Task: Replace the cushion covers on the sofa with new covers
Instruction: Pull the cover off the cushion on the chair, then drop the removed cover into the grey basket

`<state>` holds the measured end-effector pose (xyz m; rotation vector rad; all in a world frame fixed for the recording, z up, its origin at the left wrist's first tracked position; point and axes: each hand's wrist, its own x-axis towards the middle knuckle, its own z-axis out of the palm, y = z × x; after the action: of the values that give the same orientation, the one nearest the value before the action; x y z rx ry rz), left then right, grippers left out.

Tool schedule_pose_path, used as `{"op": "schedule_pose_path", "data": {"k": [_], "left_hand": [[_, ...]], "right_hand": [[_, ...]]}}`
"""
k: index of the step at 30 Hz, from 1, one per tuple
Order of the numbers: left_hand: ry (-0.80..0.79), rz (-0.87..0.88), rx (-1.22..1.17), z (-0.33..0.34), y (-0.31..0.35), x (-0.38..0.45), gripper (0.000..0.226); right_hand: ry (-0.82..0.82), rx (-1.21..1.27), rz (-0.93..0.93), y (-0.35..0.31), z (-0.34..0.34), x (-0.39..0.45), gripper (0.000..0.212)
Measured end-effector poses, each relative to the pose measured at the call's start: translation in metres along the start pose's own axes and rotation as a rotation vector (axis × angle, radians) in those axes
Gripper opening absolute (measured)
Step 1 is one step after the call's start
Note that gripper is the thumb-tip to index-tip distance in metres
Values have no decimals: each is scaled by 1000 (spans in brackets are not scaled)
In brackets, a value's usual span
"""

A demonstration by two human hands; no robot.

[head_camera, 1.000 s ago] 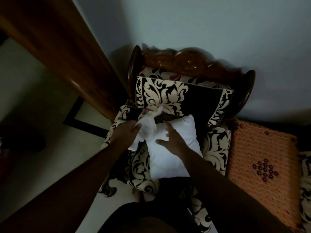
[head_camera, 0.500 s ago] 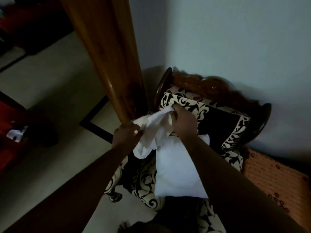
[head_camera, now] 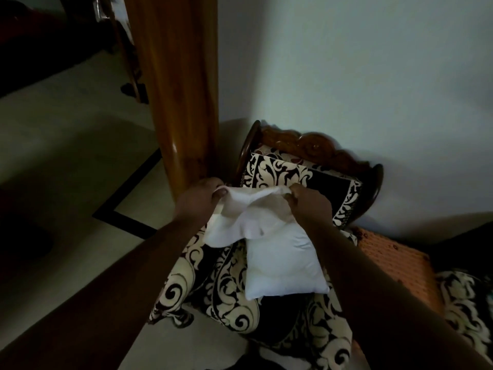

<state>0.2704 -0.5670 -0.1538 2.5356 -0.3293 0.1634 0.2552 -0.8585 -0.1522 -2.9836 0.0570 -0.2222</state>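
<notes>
Both hands have drawn apart: left hand (head_camera: pixel 198 198) and right hand (head_camera: pixel 306 202) pinch the white cover (head_camera: pixel 240 222) open, ready for the cushion (head_camera: pixel 280 265).

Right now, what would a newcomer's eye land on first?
The white cushion lying on the patterned sofa seat, centre frame. Above it, the left hand and right hand each hold a grip on a white cover, stretched over the cushion's far end.

Carved wooden sofa (head_camera: pixel 314 145) upholstered in black-and-cream floral, bare white cushion (head_camera: pixel 282 265) lying on its seat just below the right hand (head_camera: pixel 309 204), patterned back cushion (head_camera: pixel 306 180) upright behind both hands
</notes>
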Motion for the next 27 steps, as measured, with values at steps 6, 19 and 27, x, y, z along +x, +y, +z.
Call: {"op": "schedule_pose_path", "data": {"k": [6, 19, 27], "left_hand": [[40, 93, 216, -35, -30, -37, 18], [-108, -395, 256, -100, -91, -160, 27], [284, -1031, -110, -89, -56, -255, 25]], "right_hand": [[-10, -30, -74, -12, -2, -53, 36], [-480, 186, -134, -86, 13, -78, 35], [-784, 823, 125, -187, 37, -121, 43]]}}
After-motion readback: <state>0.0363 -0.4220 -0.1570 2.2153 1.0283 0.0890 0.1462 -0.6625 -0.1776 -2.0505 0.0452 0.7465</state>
